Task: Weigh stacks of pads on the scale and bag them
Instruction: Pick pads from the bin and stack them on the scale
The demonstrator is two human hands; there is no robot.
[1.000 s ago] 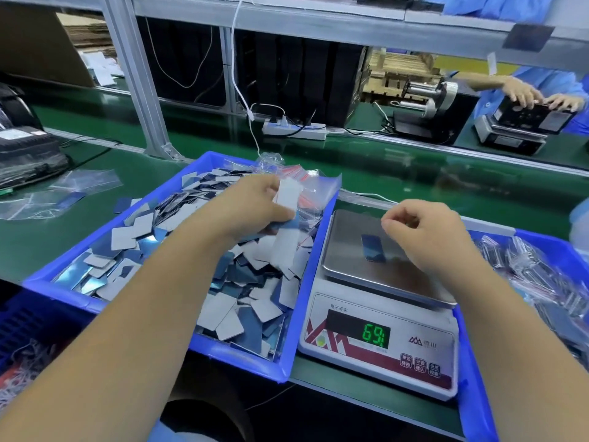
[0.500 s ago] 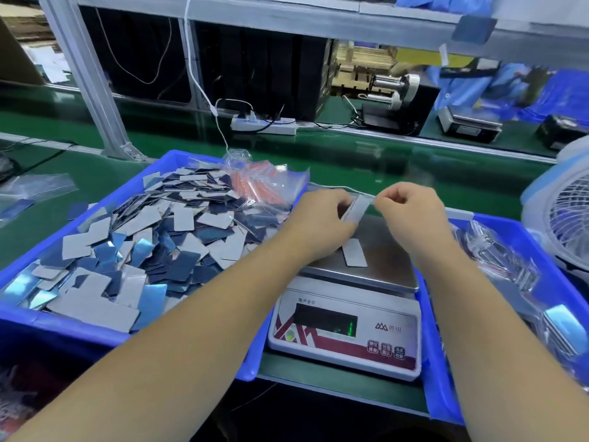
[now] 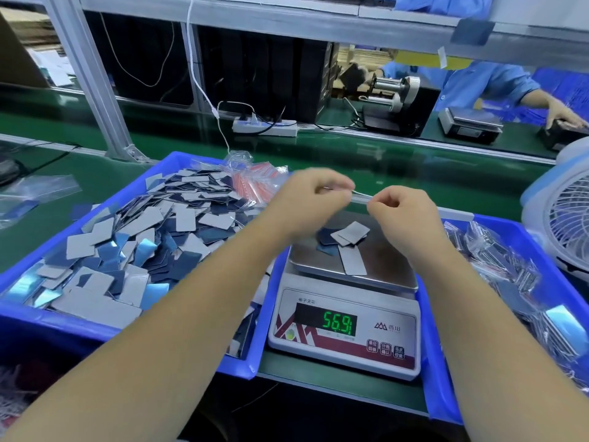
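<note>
Green conveyor belt [image 3: 366, 161] runs across the bench, metal framing above it, and we sweep from the left. Over there a clear bag [image 3: 32, 193] lies flat on the belt. Next, the big blue bin [image 3: 79, 323], heaped with loose pads [image 3: 153, 237], grey faces and shiny blue faces all jumbled, and a bundle of red-striped bags [image 3: 251, 183] tucked at its far corner. Beyond that, a white power strip [image 3: 264, 127] sits at the back of the belt.

Now the action. Left hand [image 3: 312, 199] is raised over the scale, fingers curled, pinching one end of a thin pale strip [image 3: 360, 195]; whether that is a pad edge-on or a bag I cannot tell. Right hand [image 3: 401, 215] is curled too, pinching the other end, the two fists close together.

Below them the scale [image 3: 344, 314] stands between the two bins, and a few pads [image 3: 349, 237] lie scattered on its steel pan [image 3: 392, 266], some overlapping, one grey piece alone nearer the front. Green digits show on the display [image 3: 338, 323].

Further right, a second blue bin [image 3: 430, 362] holds bagged pads [image 3: 497, 260] in crinkled clear plastic. At the far right edge, a white fan [image 3: 570, 218], and behind the belt a person in a blue sleeve [image 3: 484, 84] works at another scale.
</note>
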